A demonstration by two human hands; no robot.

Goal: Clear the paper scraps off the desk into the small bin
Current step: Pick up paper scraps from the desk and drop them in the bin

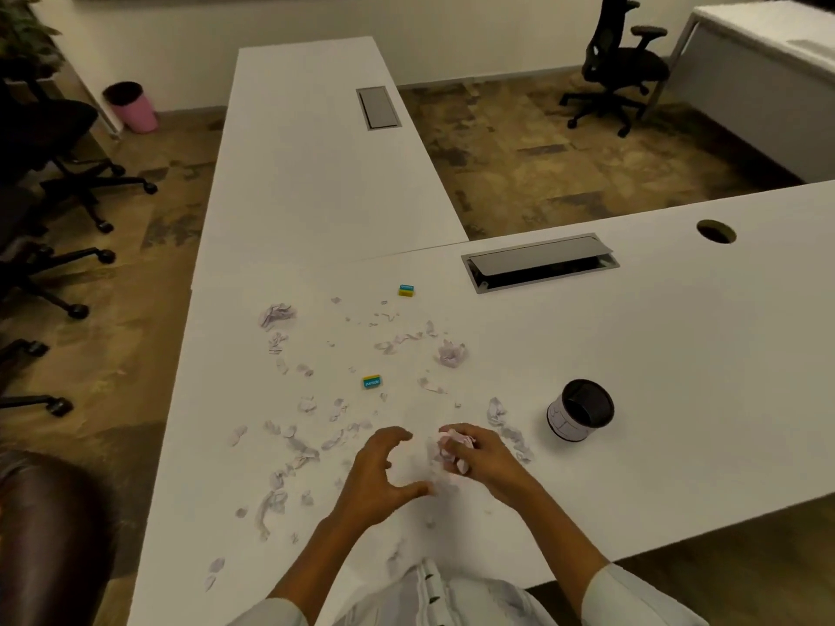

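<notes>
Several torn and crumpled pale paper scraps (pixel 298 445) lie scattered over the white desk (pixel 677 377), with larger wads at the far left (pixel 276 314) and the middle (pixel 452 353). A small black bin (pixel 580 409) with a white band stands upright on the desk, to the right of my hands. My right hand (pixel 479 454) is closed around a bunch of scraps (pixel 452 442) just above the desk. My left hand (pixel 379 476) hovers beside it with fingers spread and curved, holding nothing.
Two small blue-and-yellow erasers (pixel 372 381) (pixel 406 290) lie among the scraps. A cable hatch (pixel 540 262) and a grommet hole (pixel 716 231) sit at the desk's back. A pink floor bin (pixel 133 106) and office chairs (pixel 623 65) stand farther off.
</notes>
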